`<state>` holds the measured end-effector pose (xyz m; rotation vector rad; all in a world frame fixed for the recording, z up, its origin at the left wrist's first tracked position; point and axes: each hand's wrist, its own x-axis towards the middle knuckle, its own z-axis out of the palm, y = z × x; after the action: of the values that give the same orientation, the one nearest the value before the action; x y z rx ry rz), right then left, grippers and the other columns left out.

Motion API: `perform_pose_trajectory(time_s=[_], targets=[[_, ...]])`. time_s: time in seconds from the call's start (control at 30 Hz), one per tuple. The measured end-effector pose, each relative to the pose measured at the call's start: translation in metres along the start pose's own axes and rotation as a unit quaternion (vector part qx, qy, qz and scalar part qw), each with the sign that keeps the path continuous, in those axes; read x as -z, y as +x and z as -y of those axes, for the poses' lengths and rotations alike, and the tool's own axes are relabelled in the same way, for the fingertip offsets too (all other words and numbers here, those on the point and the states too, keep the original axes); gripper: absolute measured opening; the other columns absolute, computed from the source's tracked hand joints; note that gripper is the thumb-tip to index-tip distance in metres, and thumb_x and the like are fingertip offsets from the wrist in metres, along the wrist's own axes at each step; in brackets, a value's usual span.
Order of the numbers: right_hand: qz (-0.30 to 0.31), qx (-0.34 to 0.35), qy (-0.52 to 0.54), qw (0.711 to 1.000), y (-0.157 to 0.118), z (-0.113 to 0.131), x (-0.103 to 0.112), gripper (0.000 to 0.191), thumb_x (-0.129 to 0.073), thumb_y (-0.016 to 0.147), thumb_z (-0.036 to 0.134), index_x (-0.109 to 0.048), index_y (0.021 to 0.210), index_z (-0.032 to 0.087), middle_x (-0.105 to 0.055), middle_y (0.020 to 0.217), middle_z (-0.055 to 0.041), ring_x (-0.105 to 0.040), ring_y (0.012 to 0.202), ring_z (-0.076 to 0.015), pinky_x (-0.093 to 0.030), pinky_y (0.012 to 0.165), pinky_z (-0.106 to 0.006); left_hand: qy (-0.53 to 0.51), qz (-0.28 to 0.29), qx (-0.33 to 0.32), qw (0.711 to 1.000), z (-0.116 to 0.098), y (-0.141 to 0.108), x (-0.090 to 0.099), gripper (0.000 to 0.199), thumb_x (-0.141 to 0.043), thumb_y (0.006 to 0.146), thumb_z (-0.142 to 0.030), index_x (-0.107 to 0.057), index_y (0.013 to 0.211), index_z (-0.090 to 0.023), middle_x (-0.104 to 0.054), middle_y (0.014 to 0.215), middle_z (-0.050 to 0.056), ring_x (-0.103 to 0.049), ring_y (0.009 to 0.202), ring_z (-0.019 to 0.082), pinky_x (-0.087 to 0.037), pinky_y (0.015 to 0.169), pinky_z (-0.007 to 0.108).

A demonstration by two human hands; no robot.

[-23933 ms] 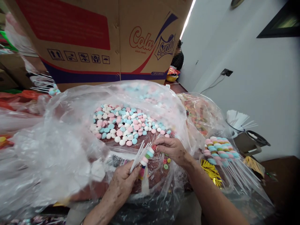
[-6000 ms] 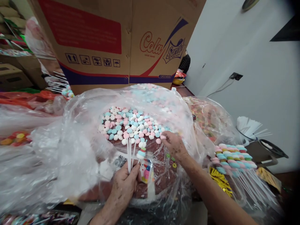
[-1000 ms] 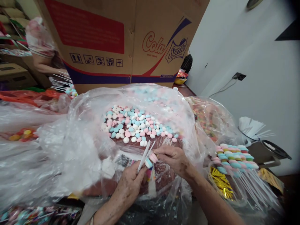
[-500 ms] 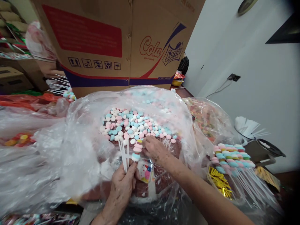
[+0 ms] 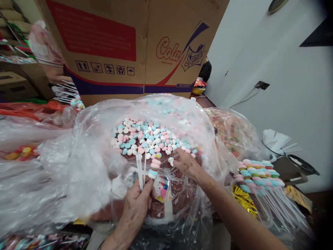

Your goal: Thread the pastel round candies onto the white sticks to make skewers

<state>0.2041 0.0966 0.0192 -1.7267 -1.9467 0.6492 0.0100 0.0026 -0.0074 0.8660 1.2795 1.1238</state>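
My left hand (image 5: 137, 201) is closed round several white sticks (image 5: 140, 170) and the base of a candy skewer (image 5: 155, 165) with blue, white, pink and yellow pieces stacked on it. To its right, my right hand (image 5: 186, 162) has its fingers bent together at a white candy piece (image 5: 171, 161), near the front of the pile. Loose pink, blue and white candies (image 5: 145, 137) lie inside an open clear plastic bag (image 5: 88, 139). A printed packet (image 5: 161, 189) is just right of my left hand.
Behind the bag stands a tall cardboard box (image 5: 109, 41). Finished candy skewers (image 5: 260, 177) lie at the right, near gold ties (image 5: 244, 201) and a container of white strips (image 5: 277, 140). A person's arm (image 5: 53, 73) shows at the back left.
My right hand has moved right, away from the skewer's top, to a white candy. My left hand still holds the sticks and skewer.
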Motion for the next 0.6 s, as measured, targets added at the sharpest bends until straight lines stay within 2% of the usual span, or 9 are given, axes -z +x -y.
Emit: perform_pose_trajectory(time_s=[0.1, 0.2, 0.3, 0.4, 0.53, 0.6], targets=[[-0.043, 0.011, -0.046, 0.998, 0.004, -0.005, 0.002, 0.013, -0.049, 0.072, 0.012, -0.053, 0.082, 0.020, -0.057, 0.069, 0.0019, -0.050, 0.063, -0.0138, -0.033, 0.057, -0.024, 0.001, 0.002, -0.006, 1.000, -0.001, 0.001, -0.001, 0.033, -0.061, 0.077, -0.049, -0.052, 0.064, -0.019, -0.041, 0.034, -0.011, -0.031, 0.030, 0.005, -0.020, 0.032, 0.016], [-0.049, 0.039, -0.089, 0.994, 0.001, -0.004, 0.002, 0.012, -0.044, 0.078, 0.013, -0.051, 0.073, 0.021, -0.054, 0.066, 0.0016, -0.047, 0.062, -0.0139, -0.033, 0.058, -0.025, -0.001, -0.001, -0.001, 1.000, -0.002, 0.001, -0.001, 0.033, -0.061, 0.076, -0.049, -0.052, 0.065, -0.019, -0.040, 0.034, -0.011, -0.030, 0.030, 0.005, -0.019, 0.032, 0.016], [-0.024, 0.103, -0.129, 0.986, -0.008, -0.001, 0.001, 0.012, -0.045, 0.085, 0.017, -0.053, 0.077, 0.020, -0.058, 0.079, -0.0023, -0.051, 0.072, -0.0158, -0.036, 0.066, -0.026, 0.004, -0.001, 0.003, 1.000, -0.003, 0.000, 0.000, 0.034, -0.061, 0.075, -0.050, -0.052, 0.064, -0.019, -0.040, 0.033, -0.011, -0.030, 0.029, 0.005, -0.018, 0.032, 0.016], [0.007, 0.151, -0.174, 0.973, -0.015, 0.001, -0.002, 0.007, -0.049, 0.084, 0.015, -0.056, 0.083, 0.018, -0.061, 0.090, -0.0070, -0.053, 0.086, -0.0195, -0.038, 0.075, -0.029, 0.004, 0.006, 0.000, 1.000, -0.002, 0.000, 0.000, 0.035, -0.061, 0.076, -0.050, -0.052, 0.063, -0.019, -0.040, 0.033, -0.010, -0.030, 0.029, 0.005, -0.018, 0.032, 0.016], [-0.027, 0.075, -0.140, 0.987, -0.012, 0.003, 0.002, 0.011, -0.047, 0.083, 0.014, -0.057, 0.085, 0.019, -0.062, 0.085, -0.0054, -0.054, 0.079, -0.0187, -0.038, 0.073, -0.029, -0.012, 0.002, -0.001, 1.000, -0.001, 0.000, -0.001, 0.035, -0.063, 0.073, -0.051, -0.053, 0.064, -0.019, -0.041, 0.034, -0.010, -0.029, 0.029, 0.005, -0.017, 0.032, 0.017], [-0.053, 0.062, -0.111, 0.990, -0.007, 0.004, 0.005, 0.014, -0.046, 0.082, 0.015, -0.058, 0.085, 0.020, -0.062, 0.085, -0.0043, -0.054, 0.077, -0.0184, -0.038, 0.071, -0.028, -0.012, -0.001, 0.001, 1.000, -0.001, 0.000, -0.001, 0.035, -0.064, 0.073, -0.051, -0.053, 0.065, -0.019, -0.041, 0.034, -0.010, -0.029, 0.028, 0.005, -0.016, 0.031, 0.017]])
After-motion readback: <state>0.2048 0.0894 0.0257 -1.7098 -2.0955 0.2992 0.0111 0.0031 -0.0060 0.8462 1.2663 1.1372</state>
